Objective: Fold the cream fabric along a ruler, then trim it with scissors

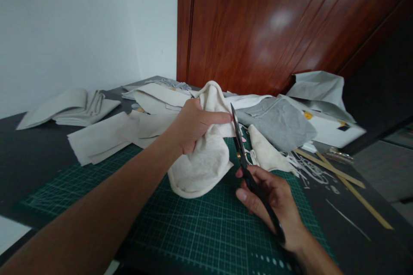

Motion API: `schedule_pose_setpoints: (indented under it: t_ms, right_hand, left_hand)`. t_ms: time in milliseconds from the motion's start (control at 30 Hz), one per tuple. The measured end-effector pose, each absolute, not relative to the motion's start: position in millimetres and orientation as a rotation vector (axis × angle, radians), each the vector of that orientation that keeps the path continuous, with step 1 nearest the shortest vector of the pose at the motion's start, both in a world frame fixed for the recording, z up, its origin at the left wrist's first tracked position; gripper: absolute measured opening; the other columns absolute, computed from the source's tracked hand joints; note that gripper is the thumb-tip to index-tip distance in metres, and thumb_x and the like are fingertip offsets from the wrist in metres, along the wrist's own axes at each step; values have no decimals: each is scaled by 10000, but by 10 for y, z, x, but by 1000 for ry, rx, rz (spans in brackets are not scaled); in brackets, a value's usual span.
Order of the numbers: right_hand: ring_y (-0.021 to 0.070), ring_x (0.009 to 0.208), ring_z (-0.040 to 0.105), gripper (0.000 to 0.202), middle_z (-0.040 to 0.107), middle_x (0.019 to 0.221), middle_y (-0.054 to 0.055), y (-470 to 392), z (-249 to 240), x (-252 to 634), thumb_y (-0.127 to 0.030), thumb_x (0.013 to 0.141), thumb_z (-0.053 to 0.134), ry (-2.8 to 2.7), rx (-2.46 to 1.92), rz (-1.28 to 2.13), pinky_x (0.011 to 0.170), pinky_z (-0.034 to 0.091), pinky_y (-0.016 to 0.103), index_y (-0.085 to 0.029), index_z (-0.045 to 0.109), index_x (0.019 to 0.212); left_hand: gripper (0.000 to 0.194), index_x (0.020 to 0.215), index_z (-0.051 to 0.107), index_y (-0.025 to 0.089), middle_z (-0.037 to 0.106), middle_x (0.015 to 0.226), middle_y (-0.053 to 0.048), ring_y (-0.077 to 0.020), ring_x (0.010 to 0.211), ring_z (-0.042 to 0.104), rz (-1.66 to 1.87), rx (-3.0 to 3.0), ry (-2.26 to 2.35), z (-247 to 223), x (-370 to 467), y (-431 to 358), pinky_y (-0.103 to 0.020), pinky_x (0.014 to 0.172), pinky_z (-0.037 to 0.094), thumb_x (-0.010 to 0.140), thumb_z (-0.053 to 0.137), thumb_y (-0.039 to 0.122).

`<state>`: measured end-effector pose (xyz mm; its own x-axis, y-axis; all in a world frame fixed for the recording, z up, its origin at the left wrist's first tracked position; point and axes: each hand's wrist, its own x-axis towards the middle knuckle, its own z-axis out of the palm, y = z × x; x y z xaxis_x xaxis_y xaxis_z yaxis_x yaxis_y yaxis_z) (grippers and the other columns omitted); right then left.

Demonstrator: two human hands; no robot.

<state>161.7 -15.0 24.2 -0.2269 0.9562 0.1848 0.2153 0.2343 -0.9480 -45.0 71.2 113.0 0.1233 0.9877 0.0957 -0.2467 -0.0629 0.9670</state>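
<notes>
A cream fabric piece point(201, 165) with a rounded, bound edge hangs over the green cutting mat point(193, 223). My left hand point(201, 124) is closed on its upper part, with the thumb pointing right. Black scissors point(244, 163) are in my right hand point(269, 193), tilted with the tip up beside the fabric's right edge. The blades look closed, and the tip is close to my left thumb.
Folded cream cloths point(69, 107) lie at the left, flat pieces point(103, 135) nearer the middle. At the right are grey cloth point(277, 124), a cream scrap point(267, 150), white cords point(314, 169) and wooden strips point(358, 197). A brown wooden panel point(258, 30) stands behind.
</notes>
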Motion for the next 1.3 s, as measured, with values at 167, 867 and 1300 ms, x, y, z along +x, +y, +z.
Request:
schedule_pose_setpoints:
  t_ms: [167,867,1300]
  right_hand:
    - [110,524,445,297,530,652,-71,-152,281,1604,-307,757,915,-1590,-1101,1095,476,371,247,-198,734,966]
    - [106,502,442,296,529,628,-75,-155,299,1590,-296,722,938,-1565,-1077,1140,441,382,227,-218,738,926]
    - [97,472,457,260,537,613,-73,-162,296,1584,-290,754,929,-1587,-1032,1108,421,370,216,-213,736,909]
  left_hand:
    - [294,785,659,184,700,709,-30,-277,676,739,1289,1090,855,1147,-445,689,-382,597,601,568,855,161]
    - [270,843,674,175,755,799,-56,-255,718,744,1359,1227,943,1128,-452,698,-324,592,566,654,857,240]
    - [193,834,698,167,774,802,-67,-224,692,731,1431,1280,983,1152,-464,694,-291,575,541,759,829,288]
